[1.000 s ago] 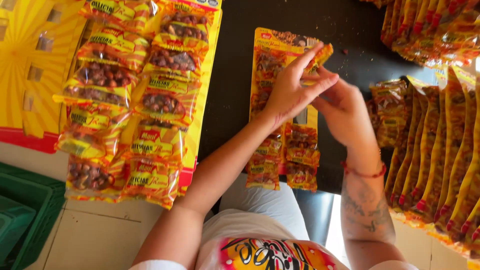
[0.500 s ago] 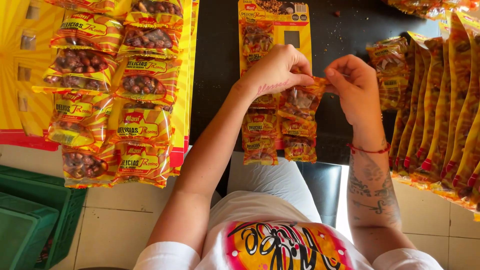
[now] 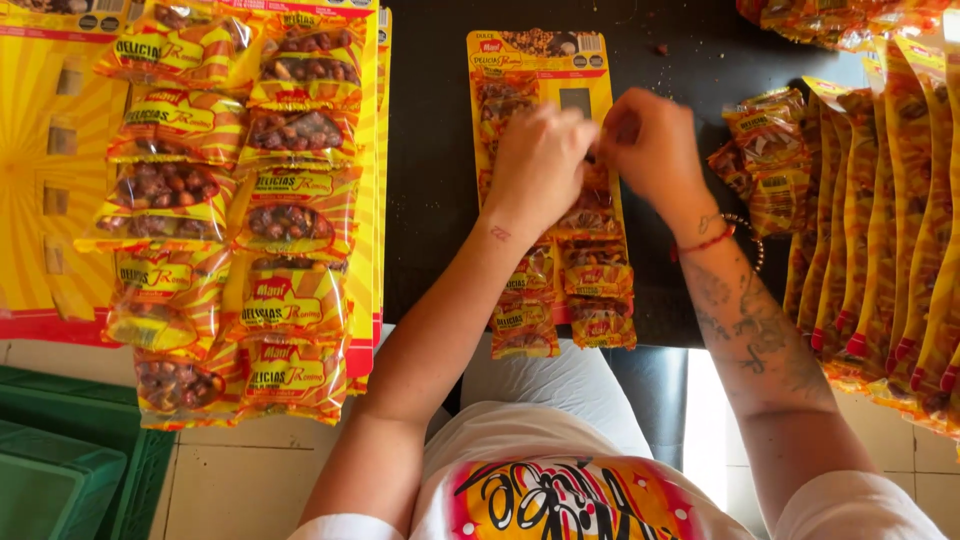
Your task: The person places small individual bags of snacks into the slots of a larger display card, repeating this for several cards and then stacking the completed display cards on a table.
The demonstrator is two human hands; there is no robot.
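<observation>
Centrally, I am seeing both hands meeting over the yellow card (image 3: pixel 545 60) on the black table (image 3: pixel 430 200): left hand (image 3: pixel 540 165) and right hand (image 3: pixel 650 145) are pinching a small packet (image 3: pixel 598 190), blurred, against it. Filled card (image 3: pixel 290 190) is lying left; packet strips (image 3: pixel 880 210) right.

A long yellow display card (image 3: pixel 545 60) lies flat on the dark surface (image 3: pixel 430 200), its bottom end past the near edge. Small clear-and-yellow snack packets (image 3: pixel 597 270) of brown nuts hang on it in two columns — one slot (image 3: pixel 575 101) near the top right is bare. One packet (image 3: pixel 592 205) sits at mid-card, partly hidden.
</observation>
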